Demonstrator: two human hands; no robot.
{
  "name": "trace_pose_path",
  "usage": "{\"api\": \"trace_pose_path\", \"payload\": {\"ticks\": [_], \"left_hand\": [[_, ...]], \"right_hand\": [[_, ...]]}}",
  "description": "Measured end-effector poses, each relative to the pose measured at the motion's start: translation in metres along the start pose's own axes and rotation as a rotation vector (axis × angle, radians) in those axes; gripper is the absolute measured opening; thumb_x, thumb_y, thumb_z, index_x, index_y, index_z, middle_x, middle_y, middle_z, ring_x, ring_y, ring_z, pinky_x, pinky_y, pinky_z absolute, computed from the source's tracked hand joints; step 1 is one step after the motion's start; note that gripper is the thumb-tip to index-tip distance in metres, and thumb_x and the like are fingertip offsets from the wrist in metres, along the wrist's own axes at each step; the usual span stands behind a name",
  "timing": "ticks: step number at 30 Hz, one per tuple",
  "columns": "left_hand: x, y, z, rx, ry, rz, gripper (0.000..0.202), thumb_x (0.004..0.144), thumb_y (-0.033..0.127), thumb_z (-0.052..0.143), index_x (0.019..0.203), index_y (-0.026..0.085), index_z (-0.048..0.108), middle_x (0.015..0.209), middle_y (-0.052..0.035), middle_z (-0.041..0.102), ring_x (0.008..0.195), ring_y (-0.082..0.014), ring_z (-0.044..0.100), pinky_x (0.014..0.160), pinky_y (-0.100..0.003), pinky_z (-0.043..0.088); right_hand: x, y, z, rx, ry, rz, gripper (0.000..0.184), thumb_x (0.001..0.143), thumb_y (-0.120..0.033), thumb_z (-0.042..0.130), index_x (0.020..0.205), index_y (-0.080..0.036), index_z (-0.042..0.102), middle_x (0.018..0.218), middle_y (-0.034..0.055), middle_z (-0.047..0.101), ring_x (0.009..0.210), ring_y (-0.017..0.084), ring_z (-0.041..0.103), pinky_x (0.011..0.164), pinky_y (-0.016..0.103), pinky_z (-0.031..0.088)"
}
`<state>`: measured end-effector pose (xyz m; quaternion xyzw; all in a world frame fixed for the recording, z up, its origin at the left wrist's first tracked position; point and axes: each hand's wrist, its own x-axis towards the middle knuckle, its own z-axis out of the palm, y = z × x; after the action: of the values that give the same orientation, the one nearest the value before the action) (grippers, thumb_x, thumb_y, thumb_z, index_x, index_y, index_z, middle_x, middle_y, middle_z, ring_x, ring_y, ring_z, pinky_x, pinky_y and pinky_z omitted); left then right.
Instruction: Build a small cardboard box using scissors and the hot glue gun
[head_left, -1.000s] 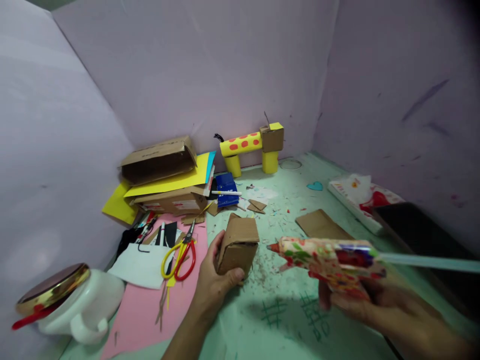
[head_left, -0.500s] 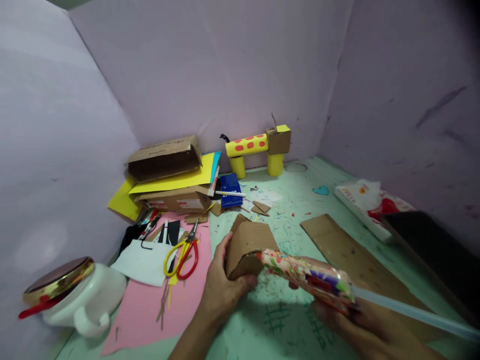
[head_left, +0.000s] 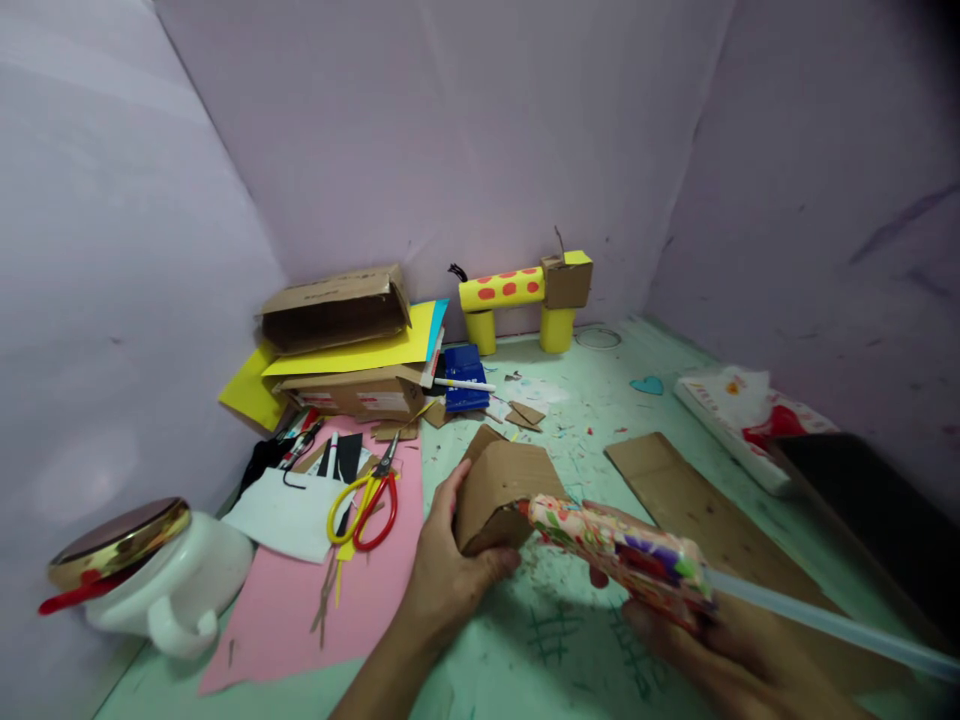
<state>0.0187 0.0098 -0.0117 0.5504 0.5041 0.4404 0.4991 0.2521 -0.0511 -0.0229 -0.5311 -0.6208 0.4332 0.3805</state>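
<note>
My left hand (head_left: 448, 582) grips a small folded brown cardboard piece (head_left: 501, 488) and holds it on the green table near the middle. My right hand (head_left: 720, 655), at the lower right, is closed round a glue gun wrapped in flowery paper (head_left: 622, 558). The gun's tip touches the right lower edge of the cardboard piece. A clear glue stick (head_left: 825, 625) sticks out of the gun's back toward the lower right.
Yellow-and-red scissors (head_left: 364, 505) lie on pink paper (head_left: 300, 610) to the left. A white pot with a gold lid (head_left: 150, 570) stands at far left. Cardboard boxes and yellow sheets (head_left: 345, 345) are stacked behind. A spotted yellow tube animal (head_left: 525, 295) stands at the back wall. A flat cardboard strip (head_left: 690, 500) lies to the right.
My right hand brought the glue gun leftward from apart until its tip met the cardboard piece. My left hand tilted the piece slightly. The view shifted a little.
</note>
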Motion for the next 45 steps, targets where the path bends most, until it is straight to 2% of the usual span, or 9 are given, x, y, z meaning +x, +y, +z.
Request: {"api": "trace_pose_path", "payload": {"ticks": [5, 10, 14, 20, 26, 29, 34, 39, 45], "left_hand": [[0.0, 0.001, 0.0, 0.02, 0.0, 0.018, 0.095, 0.053, 0.027, 0.076, 0.139, 0.016, 0.038, 0.14, -0.0133, 0.049, 0.126, -0.0348, 0.046, 0.105, -0.045, 0.036], [0.0, 0.003, -0.001, 0.043, 0.02, 0.006, 0.094, 0.052, 0.03, 0.077, 0.138, 0.016, 0.041, 0.137, -0.0136, 0.051, 0.125, -0.0355, 0.048, 0.103, -0.044, 0.039], [0.0, 0.0, -0.003, 0.006, -0.034, 0.051, 0.094, 0.057, 0.036, 0.078, 0.14, 0.017, 0.037, 0.14, -0.0138, 0.049, 0.127, -0.0347, 0.047, 0.104, -0.043, 0.038], [0.001, -0.001, -0.003, 0.0, -0.02, 0.056, 0.097, 0.055, 0.045, 0.081, 0.139, 0.017, 0.039, 0.136, -0.0147, 0.053, 0.124, -0.0361, 0.05, 0.1, -0.042, 0.042], [0.002, -0.004, -0.006, 0.019, -0.024, 0.054, 0.097, 0.057, 0.047, 0.08, 0.139, 0.017, 0.038, 0.135, -0.0135, 0.055, 0.121, -0.0345, 0.053, 0.096, -0.038, 0.046], [0.002, -0.007, -0.007, 0.033, -0.021, 0.036, 0.099, 0.057, 0.049, 0.079, 0.14, 0.017, 0.037, 0.135, -0.0139, 0.055, 0.121, -0.0347, 0.053, 0.096, -0.039, 0.045], [0.001, -0.008, -0.008, 0.046, -0.011, 0.036, 0.098, 0.058, 0.049, 0.079, 0.141, 0.018, 0.036, 0.133, -0.0135, 0.056, 0.118, -0.0352, 0.054, 0.092, -0.04, 0.047], [0.002, -0.007, -0.007, 0.048, -0.002, 0.042, 0.095, 0.058, 0.05, 0.078, 0.14, 0.019, 0.039, 0.131, -0.0122, 0.058, 0.117, -0.0342, 0.056, 0.092, -0.038, 0.048], [0.002, -0.005, -0.005, 0.042, 0.044, 0.042, 0.095, 0.057, 0.048, 0.079, 0.139, 0.017, 0.041, 0.129, -0.0126, 0.06, 0.116, -0.0336, 0.057, 0.09, -0.037, 0.049]], "right_hand": [[-0.001, 0.002, 0.003, 0.039, -0.006, 0.013, 0.04, 0.084, -0.053, 0.057, 0.105, -0.023, 0.072, 0.1, 0.0091, 0.075, 0.09, 0.029, 0.07, 0.085, 0.035, 0.058], [-0.003, 0.0, 0.004, 0.083, 0.039, 0.041, 0.042, 0.082, -0.056, 0.059, 0.104, -0.023, 0.072, 0.091, 0.0092, 0.074, 0.085, 0.029, 0.07, 0.079, 0.035, 0.06], [-0.001, -0.008, 0.003, 0.07, 0.003, 0.025, 0.038, 0.084, -0.052, 0.058, 0.104, -0.024, 0.072, 0.092, 0.0085, 0.074, 0.085, 0.028, 0.07, 0.082, 0.036, 0.058], [0.0, -0.003, -0.001, 0.109, -0.05, 0.05, 0.034, 0.086, -0.048, 0.057, 0.106, -0.025, 0.072, 0.083, 0.0056, 0.071, 0.075, 0.024, 0.068, 0.075, 0.034, 0.06], [0.0, -0.015, 0.0, 0.19, -0.068, 0.066, 0.043, 0.085, -0.05, 0.057, 0.118, -0.024, 0.067, 0.096, 0.0066, 0.073, 0.085, 0.024, 0.069, 0.083, 0.033, 0.057], [0.002, -0.023, -0.001, 0.198, -0.07, 0.029, 0.042, 0.086, -0.05, 0.056, 0.118, -0.024, 0.067, 0.105, 0.0075, 0.072, 0.088, 0.024, 0.068, 0.084, 0.034, 0.056], [0.003, -0.02, -0.005, 0.125, -0.064, -0.032, 0.034, 0.087, -0.042, 0.057, 0.111, -0.023, 0.069, 0.094, 0.0069, 0.074, 0.086, 0.026, 0.069, 0.079, 0.033, 0.058], [0.004, -0.014, -0.007, 0.113, 0.001, -0.022, 0.028, 0.082, -0.041, 0.062, 0.099, -0.022, 0.073, 0.091, 0.0064, 0.075, 0.084, 0.027, 0.07, 0.08, 0.037, 0.058], [0.006, -0.012, -0.01, 0.149, 0.042, -0.044, 0.027, 0.08, -0.039, 0.061, 0.097, -0.021, 0.072, 0.089, 0.0077, 0.075, 0.084, 0.03, 0.07, 0.08, 0.041, 0.058]]}}
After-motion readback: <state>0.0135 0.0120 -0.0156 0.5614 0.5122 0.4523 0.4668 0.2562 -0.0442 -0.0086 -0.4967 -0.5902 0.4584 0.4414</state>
